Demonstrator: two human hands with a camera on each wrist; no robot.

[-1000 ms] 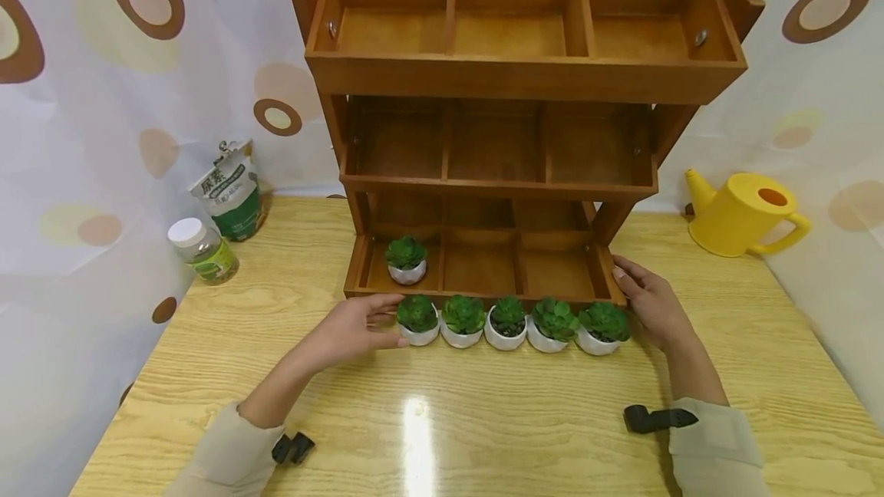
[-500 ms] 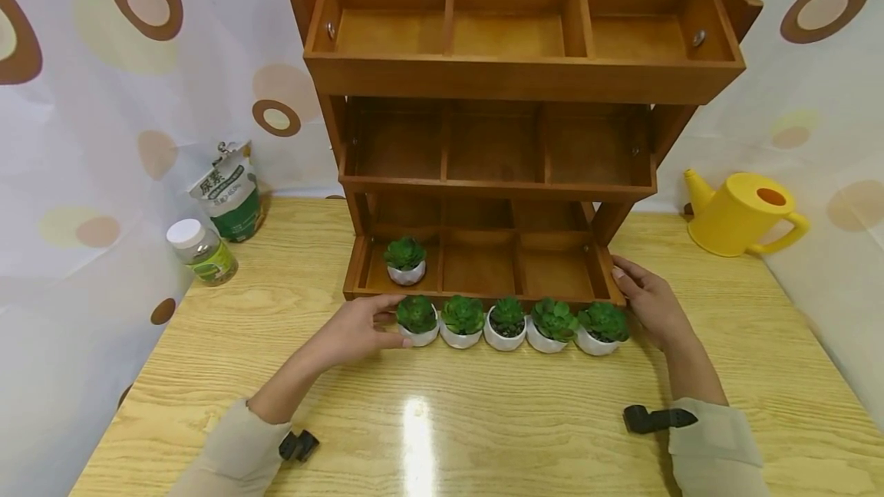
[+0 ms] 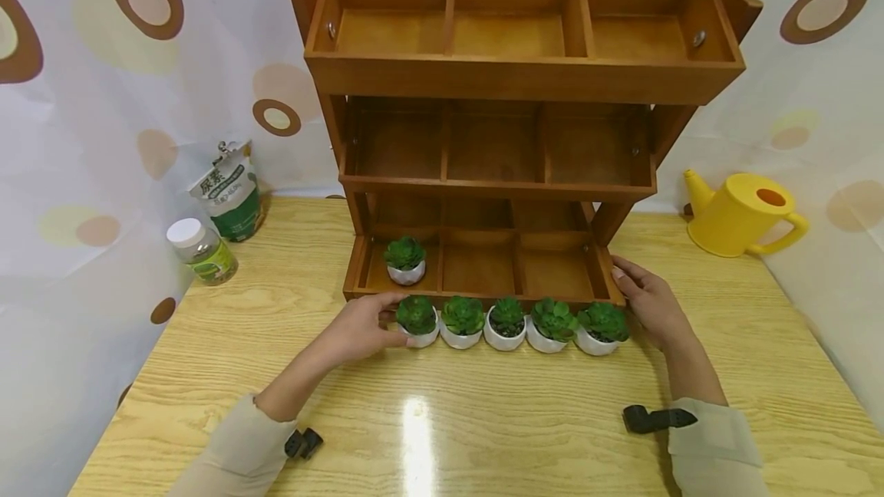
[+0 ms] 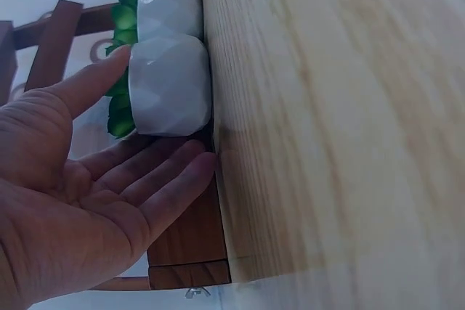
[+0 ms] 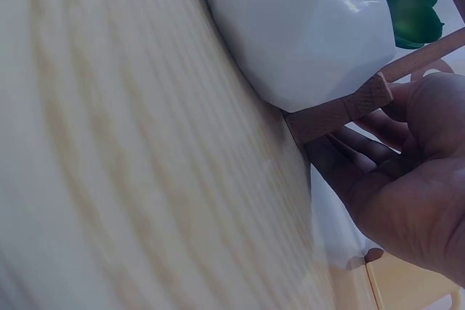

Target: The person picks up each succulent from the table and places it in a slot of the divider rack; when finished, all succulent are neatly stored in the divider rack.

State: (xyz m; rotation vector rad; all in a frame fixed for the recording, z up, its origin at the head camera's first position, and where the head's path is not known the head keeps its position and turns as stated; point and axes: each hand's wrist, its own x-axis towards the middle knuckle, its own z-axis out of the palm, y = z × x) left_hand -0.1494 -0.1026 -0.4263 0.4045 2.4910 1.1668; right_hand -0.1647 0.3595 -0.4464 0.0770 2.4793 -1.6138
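Observation:
On the table, a row of several potted succulents [image 3: 506,324] in white faceted pots runs along the front of a three-tier wooden plant rack [image 3: 497,190]. My left hand [image 3: 359,330] is at the leftmost potted succulent [image 3: 418,320], thumb in front and fingers behind. In the left wrist view those fingers look fairly straight beside the white pot [image 4: 171,85], the thumb near its rim. My right hand [image 3: 652,304] holds the rack's lower right end, thumb on the wood; its fingertips are partly hidden. One more succulent [image 3: 405,259] sits in the bottom tier's left compartment.
A yellow watering can [image 3: 746,213] stands on the right. To the left are a white-capped jar [image 3: 202,251] and a clipped green-and-white pouch [image 3: 233,194]. Patterned cloth [image 3: 97,136] hangs behind the wooden table [image 3: 525,420].
My left hand has shifted slightly right, its thumb coming closer over the front of the leftmost pot. The right hand stays in place on the rack.

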